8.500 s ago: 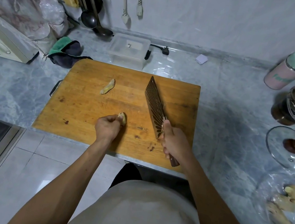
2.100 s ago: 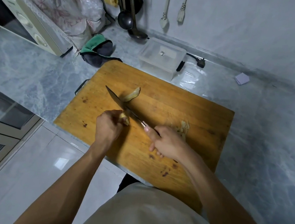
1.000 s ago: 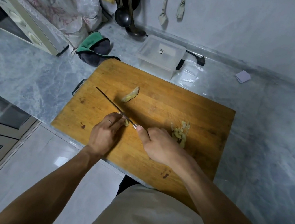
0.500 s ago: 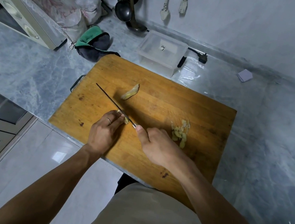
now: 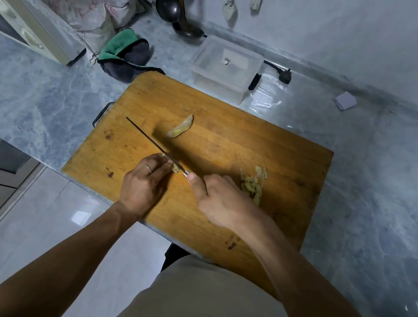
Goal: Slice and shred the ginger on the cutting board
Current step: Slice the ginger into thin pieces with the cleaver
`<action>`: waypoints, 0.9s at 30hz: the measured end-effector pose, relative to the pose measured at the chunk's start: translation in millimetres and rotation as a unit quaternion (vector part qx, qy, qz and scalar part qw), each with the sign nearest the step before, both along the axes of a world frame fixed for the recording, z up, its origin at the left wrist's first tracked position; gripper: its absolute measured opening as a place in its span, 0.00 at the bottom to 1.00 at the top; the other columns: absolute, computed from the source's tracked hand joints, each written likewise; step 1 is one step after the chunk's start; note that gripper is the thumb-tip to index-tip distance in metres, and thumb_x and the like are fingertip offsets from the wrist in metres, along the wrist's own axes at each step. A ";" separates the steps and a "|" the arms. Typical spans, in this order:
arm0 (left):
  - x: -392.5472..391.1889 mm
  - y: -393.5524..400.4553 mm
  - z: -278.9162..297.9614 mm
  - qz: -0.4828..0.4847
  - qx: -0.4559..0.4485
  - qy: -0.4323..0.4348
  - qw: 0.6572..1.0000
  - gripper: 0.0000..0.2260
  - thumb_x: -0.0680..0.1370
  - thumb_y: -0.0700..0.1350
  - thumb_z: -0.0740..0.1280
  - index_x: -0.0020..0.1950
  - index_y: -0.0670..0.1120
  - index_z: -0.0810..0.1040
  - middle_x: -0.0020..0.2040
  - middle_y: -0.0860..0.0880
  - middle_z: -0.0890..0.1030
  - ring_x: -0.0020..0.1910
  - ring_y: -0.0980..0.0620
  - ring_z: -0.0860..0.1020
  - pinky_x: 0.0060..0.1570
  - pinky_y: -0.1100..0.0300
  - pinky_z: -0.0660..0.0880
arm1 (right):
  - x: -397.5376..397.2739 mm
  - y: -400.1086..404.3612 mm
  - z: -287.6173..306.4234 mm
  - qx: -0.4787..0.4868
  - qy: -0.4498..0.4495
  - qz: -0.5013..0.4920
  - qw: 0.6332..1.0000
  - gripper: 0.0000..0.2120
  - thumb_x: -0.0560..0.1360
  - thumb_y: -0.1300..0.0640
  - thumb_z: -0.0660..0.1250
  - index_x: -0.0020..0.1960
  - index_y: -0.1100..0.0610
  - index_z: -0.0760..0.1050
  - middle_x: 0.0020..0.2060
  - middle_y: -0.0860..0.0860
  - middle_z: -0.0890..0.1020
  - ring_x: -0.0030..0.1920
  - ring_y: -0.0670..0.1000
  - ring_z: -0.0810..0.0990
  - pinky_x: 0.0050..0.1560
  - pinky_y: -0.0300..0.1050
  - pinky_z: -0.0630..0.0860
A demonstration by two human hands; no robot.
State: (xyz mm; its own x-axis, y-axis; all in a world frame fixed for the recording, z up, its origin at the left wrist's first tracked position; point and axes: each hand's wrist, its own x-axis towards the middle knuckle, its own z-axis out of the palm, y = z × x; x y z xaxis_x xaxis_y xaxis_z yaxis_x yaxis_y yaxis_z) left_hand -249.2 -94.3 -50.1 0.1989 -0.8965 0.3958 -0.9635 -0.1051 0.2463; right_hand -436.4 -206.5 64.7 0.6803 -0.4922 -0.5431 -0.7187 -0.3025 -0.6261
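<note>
**Ginger under the blade, near edge of the board**

At the near-left part of the wooden cutting board (image 5: 232,140), the left hand (image 5: 142,184) lies knuckles up with its fingers curled down onto a small ginger piece (image 5: 174,167), pinning it to the wood; only a pale sliver of that piece shows past the fingertips. A ring sits on one finger of this hand. The cleaver (image 5: 151,142) stands on edge, so that only its thin dark spine shows, running from the hands toward 10 o'clock across the board. The blade touches the pinned ginger just beside the left fingertips. The right hand (image 5: 219,202) is wrapped round the cleaver's handle, which is hidden inside the fist, with the thumb stretched forward along the top toward the blade's heel.

At 3 o'clock from the right hand's knuckles, just beside them, lies a small heap of cut ginger slices (image 5: 252,184). A second, uncut ginger piece (image 5: 179,130) lies alone toward 12 o'clock from the hands, apart from the blade, near the middle of the board.

Beyond the board's far edge, at 12 o'clock, a clear plastic box (image 5: 226,66) stands on the grey marble counter (image 5: 378,166). At 10 o'clock a green and dark cloth (image 5: 125,58) is bunched just off the board's far-left corner. Two black ladles (image 5: 170,7) hang against the wall behind the box.
</note>
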 end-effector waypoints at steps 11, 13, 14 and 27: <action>-3.3 -0.3 -2.1 0.011 -0.016 0.006 1.000 0.13 0.77 0.41 0.63 0.56 0.38 0.83 0.54 0.39 0.82 0.57 0.45 0.75 0.43 0.53 0.80 | 3.4 -9.3 -4.9 0.004 -0.014 0.018 1.000 0.26 0.83 0.35 0.46 0.38 0.51 0.68 0.43 0.54 0.74 0.37 0.51 0.77 0.37 0.46 0.71; -2.2 -1.0 -3.1 0.012 -0.017 0.003 1.000 0.13 0.76 0.41 0.64 0.55 0.38 0.83 0.53 0.39 0.82 0.57 0.45 0.75 0.42 0.53 0.80 | 6.6 -10.3 -5.4 0.002 -0.015 0.026 1.000 0.27 0.83 0.35 0.46 0.38 0.52 0.68 0.43 0.55 0.74 0.37 0.52 0.78 0.36 0.46 0.73; -2.3 -1.4 -3.0 0.012 -0.018 0.004 1.000 0.12 0.76 0.41 0.64 0.55 0.38 0.83 0.52 0.38 0.82 0.56 0.45 0.75 0.41 0.53 0.80 | 9.2 -10.2 -6.3 0.000 -0.014 0.029 0.999 0.27 0.83 0.35 0.46 0.39 0.52 0.68 0.44 0.55 0.75 0.37 0.52 0.79 0.36 0.47 0.73; 0.4 0.4 -18.7 0.029 -0.024 0.051 0.998 0.15 0.73 0.33 0.71 0.60 0.40 0.83 0.58 0.41 0.82 0.62 0.44 0.77 0.55 0.54 0.77 | 10.0 -24.8 -44.2 0.032 -0.013 0.017 0.999 0.28 0.81 0.32 0.45 0.37 0.51 0.68 0.37 0.50 0.74 0.40 0.51 0.76 0.48 0.51 0.76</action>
